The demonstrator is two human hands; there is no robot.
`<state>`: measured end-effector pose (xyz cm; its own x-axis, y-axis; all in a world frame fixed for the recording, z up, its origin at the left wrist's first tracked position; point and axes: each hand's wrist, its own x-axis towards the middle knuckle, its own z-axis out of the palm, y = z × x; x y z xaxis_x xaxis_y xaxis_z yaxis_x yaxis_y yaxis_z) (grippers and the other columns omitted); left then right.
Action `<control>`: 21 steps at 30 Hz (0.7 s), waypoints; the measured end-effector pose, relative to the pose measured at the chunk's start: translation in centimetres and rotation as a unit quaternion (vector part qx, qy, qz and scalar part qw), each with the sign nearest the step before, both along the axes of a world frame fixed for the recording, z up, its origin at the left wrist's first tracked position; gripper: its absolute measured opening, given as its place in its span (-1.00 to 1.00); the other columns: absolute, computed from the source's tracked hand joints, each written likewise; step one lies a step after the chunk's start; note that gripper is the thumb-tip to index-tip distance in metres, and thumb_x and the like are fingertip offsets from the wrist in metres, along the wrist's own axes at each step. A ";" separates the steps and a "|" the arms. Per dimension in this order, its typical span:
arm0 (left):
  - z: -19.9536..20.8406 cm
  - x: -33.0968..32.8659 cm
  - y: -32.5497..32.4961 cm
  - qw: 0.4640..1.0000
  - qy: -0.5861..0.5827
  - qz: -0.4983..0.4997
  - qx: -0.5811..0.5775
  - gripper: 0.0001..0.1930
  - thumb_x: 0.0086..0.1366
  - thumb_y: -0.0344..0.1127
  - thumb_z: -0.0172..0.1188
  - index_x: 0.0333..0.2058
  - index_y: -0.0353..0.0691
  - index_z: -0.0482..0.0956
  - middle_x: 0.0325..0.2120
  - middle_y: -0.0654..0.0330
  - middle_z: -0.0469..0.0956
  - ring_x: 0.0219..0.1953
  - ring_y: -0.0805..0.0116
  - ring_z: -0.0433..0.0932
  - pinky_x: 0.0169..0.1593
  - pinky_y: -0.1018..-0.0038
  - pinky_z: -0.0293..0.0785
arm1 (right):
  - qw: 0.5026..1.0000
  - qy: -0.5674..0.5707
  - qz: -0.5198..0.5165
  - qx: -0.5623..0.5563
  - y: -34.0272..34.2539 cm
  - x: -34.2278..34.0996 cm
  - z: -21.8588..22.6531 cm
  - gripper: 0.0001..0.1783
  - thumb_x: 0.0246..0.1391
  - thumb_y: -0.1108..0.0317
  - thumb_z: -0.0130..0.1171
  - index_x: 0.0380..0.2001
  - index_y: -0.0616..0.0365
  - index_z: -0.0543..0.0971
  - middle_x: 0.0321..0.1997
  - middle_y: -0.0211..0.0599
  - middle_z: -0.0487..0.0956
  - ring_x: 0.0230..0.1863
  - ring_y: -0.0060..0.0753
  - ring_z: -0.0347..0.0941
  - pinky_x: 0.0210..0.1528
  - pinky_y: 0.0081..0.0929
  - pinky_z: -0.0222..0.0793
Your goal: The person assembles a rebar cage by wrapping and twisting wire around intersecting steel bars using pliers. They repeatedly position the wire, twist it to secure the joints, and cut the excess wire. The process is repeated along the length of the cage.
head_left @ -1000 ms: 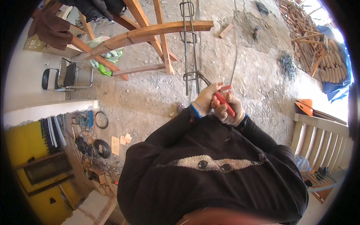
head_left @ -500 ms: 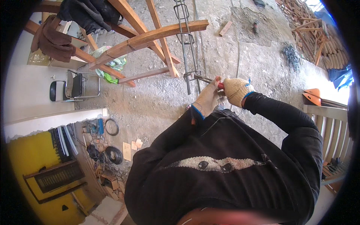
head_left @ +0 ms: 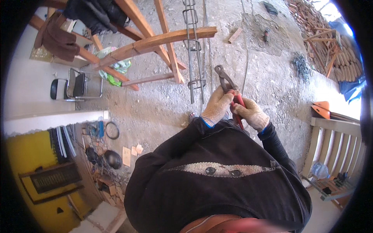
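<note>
In front of my chest I hold a pair of end-cutting pincers (head_left: 225, 80) with a dark metal head and red handles. My left hand (head_left: 217, 108), in a cream knitted glove, closes on them near the top of the handles. My right hand (head_left: 252, 114), gloved the same way, grips the red handles lower down. The pincers' head points away from me, apart from the steel bars. Just beyond, to the left, the near end of a long rebar cage (head_left: 194, 58) with several stirrups lies across a wooden trestle (head_left: 155, 43).
Clothes (head_left: 58, 40) hang over the trestle's left part. A folding chair (head_left: 77, 85) stands at the left wall. Wire bundles (head_left: 300, 64) and a short wood block (head_left: 235, 35) lie on the rough floor. At right is a slatted wooden frame (head_left: 330, 143).
The pincers have come away from the cage's near end and back toward me. Both hands have drawn closer to my body, and the right forearm has swung inward.
</note>
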<state>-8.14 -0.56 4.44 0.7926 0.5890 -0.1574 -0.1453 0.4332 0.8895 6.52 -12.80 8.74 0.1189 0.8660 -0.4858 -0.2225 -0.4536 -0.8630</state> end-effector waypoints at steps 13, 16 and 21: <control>3.8 3.8 2.3 0.976 -0.169 0.045 -0.128 -0.50 0.43 -0.40 0.08 0.32 -0.18 0.32 -0.03 0.18 0.49 0.19 0.19 0.48 0.33 0.16 0.43 | 0.877 -0.378 -0.212 0.207 0.2 -2.9 1.8 -0.31 0.04 0.54 0.45 0.28 0.28 0.50 0.09 -0.11 0.62 0.30 -0.11 0.54 0.37 -0.19 0.50; 3.8 4.0 3.2 0.965 -0.211 0.089 -0.124 -0.56 0.41 -0.44 0.06 0.24 -0.10 0.35 0.00 0.21 0.46 0.23 0.21 0.45 0.38 0.14 0.35 | 0.848 -0.295 -0.245 0.365 -0.3 -2.2 1.7 -0.38 0.16 0.22 0.49 0.22 0.25 0.57 0.02 -0.17 0.59 0.11 -0.29 0.53 0.06 -0.33 0.54; 4.1 4.0 4.4 0.947 -0.257 0.114 -0.158 -0.71 0.42 -0.46 0.04 0.07 -0.06 0.44 0.03 0.20 0.45 0.23 0.19 0.45 0.39 0.05 0.39 | 0.902 0.151 -0.227 0.334 -1.0 -2.8 0.9 -0.55 0.48 0.03 0.15 0.00 0.28 0.62 -0.20 -0.24 0.61 -0.35 -0.41 0.52 -0.19 -0.44 0.46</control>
